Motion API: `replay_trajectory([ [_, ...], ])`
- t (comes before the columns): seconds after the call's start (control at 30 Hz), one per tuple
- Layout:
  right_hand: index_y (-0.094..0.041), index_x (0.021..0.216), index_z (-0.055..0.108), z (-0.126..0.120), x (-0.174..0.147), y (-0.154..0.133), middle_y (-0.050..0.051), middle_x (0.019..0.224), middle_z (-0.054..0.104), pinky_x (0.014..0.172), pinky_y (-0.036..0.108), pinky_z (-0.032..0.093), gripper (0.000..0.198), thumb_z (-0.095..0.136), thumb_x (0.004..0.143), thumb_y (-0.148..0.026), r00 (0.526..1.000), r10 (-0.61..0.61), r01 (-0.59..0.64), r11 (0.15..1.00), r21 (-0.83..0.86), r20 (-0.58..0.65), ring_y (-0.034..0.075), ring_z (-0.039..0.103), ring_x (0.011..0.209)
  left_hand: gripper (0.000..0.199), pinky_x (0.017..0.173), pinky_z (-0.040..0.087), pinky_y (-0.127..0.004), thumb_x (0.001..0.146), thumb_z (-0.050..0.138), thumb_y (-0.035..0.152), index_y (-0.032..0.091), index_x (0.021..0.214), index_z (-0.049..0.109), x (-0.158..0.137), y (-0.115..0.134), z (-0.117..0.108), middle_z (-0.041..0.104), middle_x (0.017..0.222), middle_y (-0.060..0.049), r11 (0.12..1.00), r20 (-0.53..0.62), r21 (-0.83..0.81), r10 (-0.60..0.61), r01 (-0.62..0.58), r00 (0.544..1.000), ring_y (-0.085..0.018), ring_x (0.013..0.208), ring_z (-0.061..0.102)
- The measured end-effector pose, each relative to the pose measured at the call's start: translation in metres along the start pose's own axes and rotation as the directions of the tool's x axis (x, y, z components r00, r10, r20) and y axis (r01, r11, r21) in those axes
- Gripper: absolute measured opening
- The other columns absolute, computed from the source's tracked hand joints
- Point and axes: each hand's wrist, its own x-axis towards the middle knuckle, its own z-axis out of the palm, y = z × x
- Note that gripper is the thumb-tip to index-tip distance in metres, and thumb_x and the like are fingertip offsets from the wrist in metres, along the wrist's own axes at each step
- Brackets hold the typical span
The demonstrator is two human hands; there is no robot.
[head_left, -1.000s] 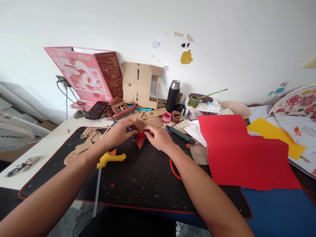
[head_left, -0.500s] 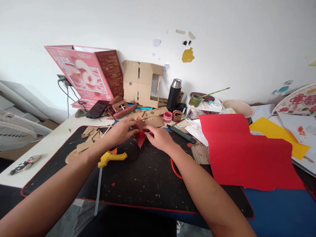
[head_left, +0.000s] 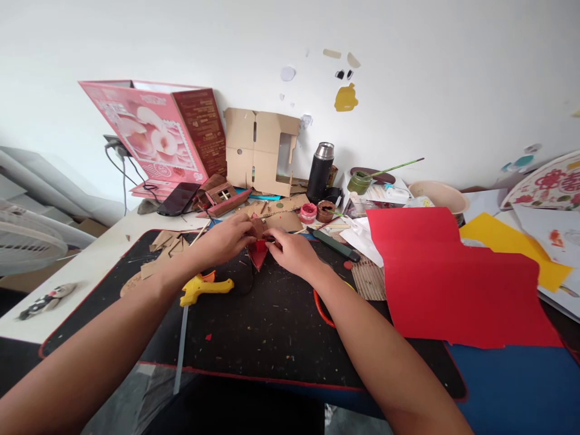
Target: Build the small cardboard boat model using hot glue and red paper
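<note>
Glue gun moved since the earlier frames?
No. The yellow glue gun keeps its place against the black mat and the small red scrap; only the camera view shifted slightly.

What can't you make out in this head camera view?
In the head view:
Small pointed red piece: sides partly covered by the left hand and right hand.
Curved red handle: partly behind the right forearm.
White fan: cut by left edge.
Pink cardboard box: side print too small.

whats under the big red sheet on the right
Black mat, corrugated piece and yellow sheet show along edges of the red sheet, apparently running beneath; what its middle covers cannot be seen.
</note>
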Motion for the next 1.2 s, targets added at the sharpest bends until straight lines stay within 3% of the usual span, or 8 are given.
replay_trajectory([
  [0.43,-0.026,0.137,0.070,-0.0003,0.0001,0.0000,0.006,0.098,0.083,0.075,0.032,0.047,0.029,0.063,0.110,-0.031,1.000,0.007,-0.007,1.000,-0.029,0.016,0.026,0.077,0.090,0.022,0.098,0.054,-0.041,0.103,0.050,0.024,0.022,0.107,0.072,0.0067,0.0014,-0.0039,0.068,0.114,-0.012,0.981,0.088,0.190,0.011,-0.028,0.996,-0.031,0.110,0.069],
  [0.7,-0.026,0.137,0.069,0.0014,-0.0001,0.0018,0.005,0.092,0.081,0.073,0.032,0.046,0.029,0.063,0.110,-0.032,1.000,0.002,-0.002,0.999,-0.034,0.011,0.026,0.076,0.086,0.025,0.101,0.055,-0.041,0.100,0.050,0.029,0.025,0.104,0.074,0.0077,0.0043,-0.0053,0.070,0.111,-0.009,0.995,0.066,0.099,-0.020,0.013,0.998,-0.029,0.109,0.069],
  [1.2,-0.026,0.140,0.067,0.0020,0.0007,0.0010,0.004,0.087,0.079,0.070,0.032,0.042,0.030,0.061,0.111,-0.032,1.000,-0.003,0.004,0.999,-0.037,0.023,0.026,0.074,0.084,0.028,0.090,0.055,-0.042,0.104,0.049,0.038,0.023,0.105,0.073,0.0057,0.0007,-0.0061,0.072,0.109,-0.011,0.991,0.049,0.132,0.001,-0.007,0.999,-0.030,0.102,0.071],
])
